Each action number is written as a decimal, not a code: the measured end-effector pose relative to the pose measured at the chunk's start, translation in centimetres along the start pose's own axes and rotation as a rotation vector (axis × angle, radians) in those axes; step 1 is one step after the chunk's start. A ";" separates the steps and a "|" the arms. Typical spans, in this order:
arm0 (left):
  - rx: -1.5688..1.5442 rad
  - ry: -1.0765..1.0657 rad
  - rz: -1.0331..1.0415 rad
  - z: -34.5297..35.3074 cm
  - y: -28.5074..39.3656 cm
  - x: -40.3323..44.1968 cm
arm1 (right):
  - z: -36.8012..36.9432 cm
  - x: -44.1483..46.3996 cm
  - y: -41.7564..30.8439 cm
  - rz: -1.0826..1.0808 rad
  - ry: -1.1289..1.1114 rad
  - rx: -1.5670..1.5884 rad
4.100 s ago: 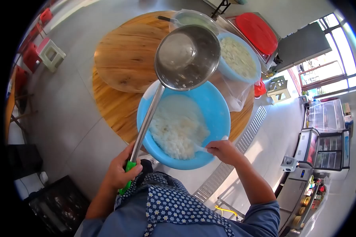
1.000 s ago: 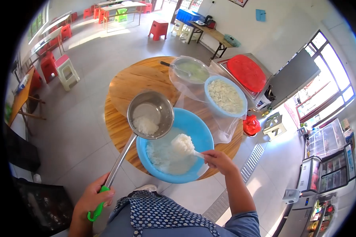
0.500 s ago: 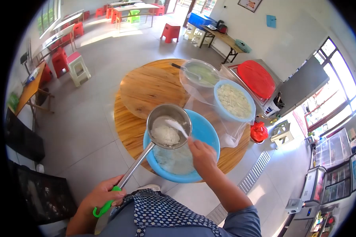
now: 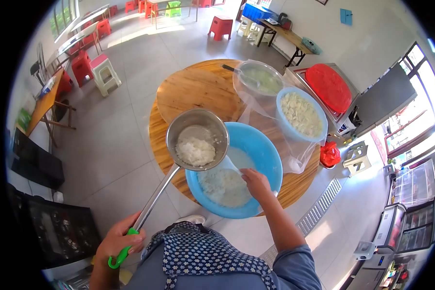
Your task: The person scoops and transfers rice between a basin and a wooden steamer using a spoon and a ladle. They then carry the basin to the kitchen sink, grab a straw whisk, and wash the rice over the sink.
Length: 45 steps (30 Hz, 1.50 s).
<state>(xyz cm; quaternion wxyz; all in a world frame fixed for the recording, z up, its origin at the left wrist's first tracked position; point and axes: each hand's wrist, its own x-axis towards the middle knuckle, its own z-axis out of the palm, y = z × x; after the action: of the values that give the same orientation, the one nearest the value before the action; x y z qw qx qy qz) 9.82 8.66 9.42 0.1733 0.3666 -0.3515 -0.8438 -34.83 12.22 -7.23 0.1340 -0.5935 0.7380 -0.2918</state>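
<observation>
My left hand (image 4: 121, 240) is closed round the green-gripped handle of a deep metal ladle (image 4: 179, 126). White rice (image 4: 196, 151) lies in the ladle's bowl, which hangs over the left rim of a blue basin (image 4: 269, 157). The basin stands near the front edge of the round wooden table and holds more white rice with some cloudy liquid. Over its right side, my right hand (image 4: 257, 183) grips a white rice paddle (image 4: 232, 163), whose blade points left into the basin. The blade's far end is hard to make out against the rice.
A round wooden board (image 4: 198, 94) lies on the table (image 4: 162, 150). Behind the basin stand a light-blue bowl of pale strips (image 4: 302, 114) and a clear bowl of greenish contents (image 4: 258, 79), with plastic sheeting (image 4: 295, 159) around them. A red lid (image 4: 327, 88) sits farther right.
The rice paddle has gone from inside the ladle down into the basin with my right hand. My left hand still holds the ladle, now farther left over the basin. The camera view has shifted slightly.
</observation>
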 end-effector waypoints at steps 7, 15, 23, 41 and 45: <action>0.016 0.116 -0.024 -0.9 -1.0 -1.5 | 0.1 -0.7 3.2 0.012 -0.426 -0.093; -0.012 0.181 0.003 -1.8 -0.5 -1.9 | -2.0 -0.1 1.9 0.296 -0.797 0.314; -0.027 0.147 0.068 -2.1 -0.3 -1.7 | -4.0 0.3 2.7 0.353 -0.789 0.504; 0.089 -0.018 -0.078 -0.4 1.3 -0.7 | -15.9 -1.5 -4.3 0.425 -0.233 0.630; 0.080 -0.045 -0.111 0.7 1.2 0.3 | -9.7 -0.7 -9.1 -0.023 -0.001 -0.057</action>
<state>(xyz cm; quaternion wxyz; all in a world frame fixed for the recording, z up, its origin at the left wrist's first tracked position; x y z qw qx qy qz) 9.14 7.98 10.46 0.1034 0.3730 -0.3677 -0.8455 -32.68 14.42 5.73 0.1141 -0.6057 0.7389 -0.2721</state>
